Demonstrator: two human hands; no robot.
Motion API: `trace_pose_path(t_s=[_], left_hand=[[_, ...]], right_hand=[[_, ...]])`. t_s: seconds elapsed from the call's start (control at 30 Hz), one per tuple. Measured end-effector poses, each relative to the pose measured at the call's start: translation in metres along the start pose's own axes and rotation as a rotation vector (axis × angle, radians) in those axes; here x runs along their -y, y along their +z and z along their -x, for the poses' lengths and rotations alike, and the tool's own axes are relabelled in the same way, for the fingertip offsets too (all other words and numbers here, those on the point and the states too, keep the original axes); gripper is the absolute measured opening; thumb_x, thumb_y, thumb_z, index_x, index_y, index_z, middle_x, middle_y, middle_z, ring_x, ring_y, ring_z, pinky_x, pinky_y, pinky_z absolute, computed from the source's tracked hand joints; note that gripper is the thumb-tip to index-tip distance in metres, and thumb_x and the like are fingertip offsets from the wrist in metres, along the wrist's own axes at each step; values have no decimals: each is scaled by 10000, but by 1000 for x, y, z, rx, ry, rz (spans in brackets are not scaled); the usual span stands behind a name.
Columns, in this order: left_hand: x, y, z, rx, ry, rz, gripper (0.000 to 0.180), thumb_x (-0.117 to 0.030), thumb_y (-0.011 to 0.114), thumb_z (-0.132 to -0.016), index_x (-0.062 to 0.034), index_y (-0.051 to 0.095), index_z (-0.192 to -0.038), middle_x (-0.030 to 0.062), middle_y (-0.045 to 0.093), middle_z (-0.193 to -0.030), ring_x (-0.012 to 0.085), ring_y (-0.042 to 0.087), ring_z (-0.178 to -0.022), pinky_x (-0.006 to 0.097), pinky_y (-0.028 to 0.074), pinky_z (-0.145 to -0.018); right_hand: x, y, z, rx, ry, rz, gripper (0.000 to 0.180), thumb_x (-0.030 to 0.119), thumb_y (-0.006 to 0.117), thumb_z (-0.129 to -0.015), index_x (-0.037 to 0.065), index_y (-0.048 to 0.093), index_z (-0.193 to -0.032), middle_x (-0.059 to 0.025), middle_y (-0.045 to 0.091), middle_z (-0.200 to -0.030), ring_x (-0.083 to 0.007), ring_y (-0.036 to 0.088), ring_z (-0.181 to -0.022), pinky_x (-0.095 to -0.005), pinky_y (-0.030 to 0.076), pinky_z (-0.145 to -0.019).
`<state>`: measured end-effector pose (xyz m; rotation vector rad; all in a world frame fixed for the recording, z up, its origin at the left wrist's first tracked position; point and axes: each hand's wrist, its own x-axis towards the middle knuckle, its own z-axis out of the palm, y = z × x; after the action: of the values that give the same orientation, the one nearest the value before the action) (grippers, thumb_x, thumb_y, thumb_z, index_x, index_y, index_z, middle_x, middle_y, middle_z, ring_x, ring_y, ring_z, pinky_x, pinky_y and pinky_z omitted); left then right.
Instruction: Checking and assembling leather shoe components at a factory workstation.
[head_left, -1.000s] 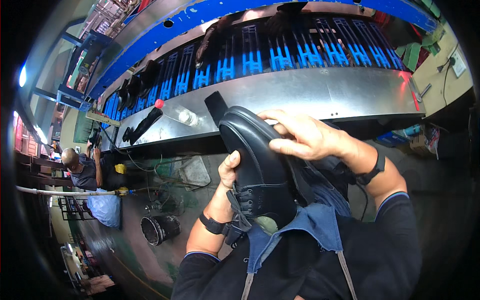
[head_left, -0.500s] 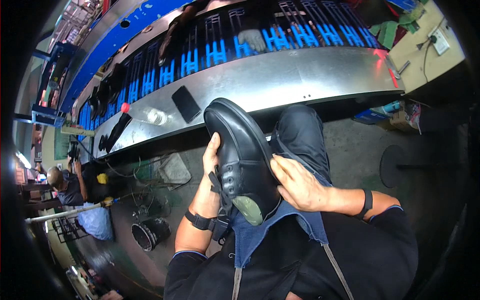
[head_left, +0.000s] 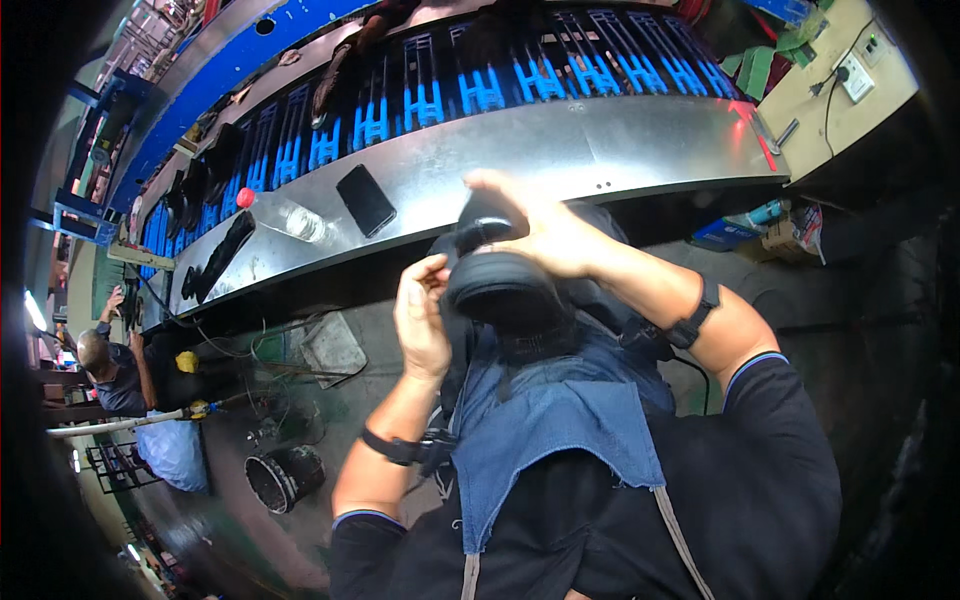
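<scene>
Black leather, stiff at the sole and softer in the upper: that is how the black shoe [head_left: 500, 285] looks, raised in front of the person's chest, heel end toward the camera. It probably weighs little, keeps its shape under a firm squeeze, and its polished surface may slide under the fingers, so the heel and the sole edge seem the safest places to hold.

Far left, beyond the metal ledge [head_left: 600, 150] of the conveyor, another person [head_left: 110, 365] bends over work, with a black bucket [head_left: 285, 478] on the floor nearby. On the ledge lie a clear bottle with a red cap [head_left: 285, 215] near its left end and a dark phone [head_left: 366, 200] toward its middle.

The left hand [head_left: 422, 318] stands just left of the shoe, fingers bent and thumb touching its side, steadying rather than clamping. The right hand [head_left: 545, 230] wraps over the top of the shoe from the right, fingers curled around the upper, carrying most of it. A blue denim apron [head_left: 560, 420] hangs below the shoe.
</scene>
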<state>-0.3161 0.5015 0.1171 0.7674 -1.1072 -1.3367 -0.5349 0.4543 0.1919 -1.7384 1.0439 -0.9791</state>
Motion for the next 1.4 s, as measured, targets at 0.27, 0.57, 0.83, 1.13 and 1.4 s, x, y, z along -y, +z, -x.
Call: trace_pose_path(t_s=[0.27,0.57,0.83,1.13,1.4], left_hand=[[51,42,-101,-68,-531,205,289,-256,589,-986,-40,630,-1173,59,662,-1103,149,604,-1007,323,480,-878],[12,42,43,1123,5,-221,146,-175,685,-836,-101,588,-916,55,456,-831,231,483,-847,345,377,-789],[15,28,-33,831,290,-629,120,-184,680,-745,-132,649,-849,-14,566,-929,178,536,-904,368,394,-840],[42,7,-109,280,-322,-212,337,-121,813,-786,13,598,-1009,119,571,-926,210,553,-787,313,447,-662],[66,-3,-149,327,-486,-325,269,-76,750,-838,15,584,-1029,111,568,-897,165,541,-734,276,440,-600]], right_hand=[[-90,-31,-37,-9,316,7,402,381,536,-1009,12,681,-1076,-69,672,-952,-148,571,-896,-311,467,-824],[13,-38,47,966,-285,499,272,321,733,-758,96,584,-793,-84,545,-847,-263,536,-817,-334,462,-745],[-63,-47,35,582,-507,290,234,308,707,-783,124,582,-855,-23,508,-850,-223,519,-843,-359,430,-770],[-93,-57,-55,366,161,14,373,269,722,-882,18,480,-1015,-123,495,-893,-264,526,-762,-373,447,-668],[-131,-51,-72,367,364,18,366,272,679,-919,1,456,-1019,-131,470,-887,-246,519,-698,-378,450,-602]])
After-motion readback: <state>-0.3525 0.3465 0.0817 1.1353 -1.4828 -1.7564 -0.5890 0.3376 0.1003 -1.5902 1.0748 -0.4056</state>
